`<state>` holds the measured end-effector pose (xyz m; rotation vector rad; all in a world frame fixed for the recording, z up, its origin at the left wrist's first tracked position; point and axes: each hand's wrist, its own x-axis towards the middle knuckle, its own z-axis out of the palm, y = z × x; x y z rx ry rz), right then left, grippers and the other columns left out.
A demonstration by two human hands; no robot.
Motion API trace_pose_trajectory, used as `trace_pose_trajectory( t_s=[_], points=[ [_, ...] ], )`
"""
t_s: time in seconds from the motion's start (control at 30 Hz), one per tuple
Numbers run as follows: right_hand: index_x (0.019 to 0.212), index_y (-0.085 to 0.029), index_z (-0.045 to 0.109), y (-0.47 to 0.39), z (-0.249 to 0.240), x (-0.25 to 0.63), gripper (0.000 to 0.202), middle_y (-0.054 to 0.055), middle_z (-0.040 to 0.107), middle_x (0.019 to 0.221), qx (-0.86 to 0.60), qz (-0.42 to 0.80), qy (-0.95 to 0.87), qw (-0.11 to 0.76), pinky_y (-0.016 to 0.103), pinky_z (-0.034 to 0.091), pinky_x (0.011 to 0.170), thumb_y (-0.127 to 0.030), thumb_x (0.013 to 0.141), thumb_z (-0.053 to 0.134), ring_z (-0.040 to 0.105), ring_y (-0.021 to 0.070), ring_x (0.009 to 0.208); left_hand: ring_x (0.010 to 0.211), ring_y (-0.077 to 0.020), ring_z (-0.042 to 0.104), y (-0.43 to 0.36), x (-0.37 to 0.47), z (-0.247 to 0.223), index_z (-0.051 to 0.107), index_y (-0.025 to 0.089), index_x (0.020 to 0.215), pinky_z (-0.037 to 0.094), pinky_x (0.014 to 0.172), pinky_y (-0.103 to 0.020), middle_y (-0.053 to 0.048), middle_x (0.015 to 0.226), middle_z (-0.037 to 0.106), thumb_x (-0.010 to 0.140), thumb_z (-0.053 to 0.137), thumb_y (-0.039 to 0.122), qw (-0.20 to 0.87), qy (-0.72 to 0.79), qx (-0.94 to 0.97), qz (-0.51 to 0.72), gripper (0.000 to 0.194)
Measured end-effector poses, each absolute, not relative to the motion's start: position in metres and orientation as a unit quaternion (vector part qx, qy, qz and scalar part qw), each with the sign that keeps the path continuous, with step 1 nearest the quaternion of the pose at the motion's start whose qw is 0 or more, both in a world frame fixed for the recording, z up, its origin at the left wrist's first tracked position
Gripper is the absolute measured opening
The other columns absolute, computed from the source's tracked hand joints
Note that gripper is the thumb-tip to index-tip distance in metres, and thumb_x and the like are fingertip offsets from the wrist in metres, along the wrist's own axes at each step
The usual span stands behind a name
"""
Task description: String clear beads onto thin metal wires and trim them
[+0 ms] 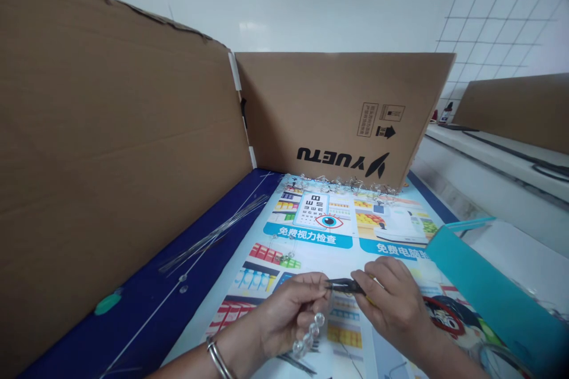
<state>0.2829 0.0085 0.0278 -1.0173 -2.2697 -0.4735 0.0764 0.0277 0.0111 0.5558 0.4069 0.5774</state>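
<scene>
My left hand (291,308), with a silver bangle on its wrist, pinches a short string of clear round beads (310,334) that hangs below the fingers. In my right hand (393,299) is a pair of dark pliers (344,285), pointing left. The tips of the pliers meet the left thumb and index fingertips; any wire between them is too small to make out. Beneath the hands lies a printed sheet (324,260) with pictures and Chinese text. Another dark tool (297,363) lies partly under the left hand.
Cardboard panels (275,112) stand at the left and back. Clear beads (355,185) line the back panel's foot. Thin wires (213,237), two loose beads (182,283) and a green piece (108,304) lie left. A teal box (498,290) stands right.
</scene>
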Motion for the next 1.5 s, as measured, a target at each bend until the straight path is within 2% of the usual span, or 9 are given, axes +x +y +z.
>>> trace_pose_trajectory(
  t_s=[0.53,0.73,1.13,1.5],
  points=[
    [0.090,-0.016,0.059,0.0092,0.0275,0.2820,0.013,0.005,0.056,0.074,-0.396,-0.161,-0.865,0.263,0.034,0.038,0.066,-0.018,0.081,0.051,0.048,0.0187,0.074,0.033,-0.0014,0.018,0.0322,0.0741,0.0072,0.049,0.016,0.068,0.017,0.028,-0.013,0.006,0.051,0.043,0.075,0.054,0.018,0.870,0.245,0.317,0.289,0.009],
    [0.087,-0.017,0.059,0.0097,0.0272,0.2818,0.011,0.004,0.054,0.071,-0.400,-0.155,-0.867,0.252,0.032,0.036,0.063,-0.021,0.082,0.049,0.046,0.0179,0.071,0.032,-0.0016,0.020,0.0346,0.0721,0.0064,0.051,0.017,0.070,0.018,0.029,-0.013,0.007,0.048,0.044,0.071,0.058,0.020,0.856,0.294,0.325,0.275,0.008],
    [0.084,-0.017,0.059,0.0105,0.0234,0.2810,0.010,0.004,0.051,0.070,-0.413,-0.115,-0.872,0.238,0.032,0.032,0.061,-0.020,0.081,0.050,0.041,0.0183,0.070,0.030,-0.0018,0.022,0.0358,0.0702,0.0156,0.052,0.016,0.068,0.023,0.026,-0.013,0.006,0.048,0.046,0.069,0.054,0.017,0.828,0.330,0.364,0.271,0.003],
    [0.080,-0.017,0.057,0.0103,0.0191,0.2805,0.008,0.004,0.050,0.071,-0.426,-0.086,-0.871,0.230,0.032,0.030,0.061,-0.019,0.081,0.049,0.039,0.0184,0.071,0.029,-0.0016,0.023,0.0366,0.0694,0.0138,0.050,0.017,0.070,0.026,0.025,-0.012,0.007,0.049,0.047,0.073,0.055,0.024,0.794,0.345,0.418,0.275,0.010]
  ],
)
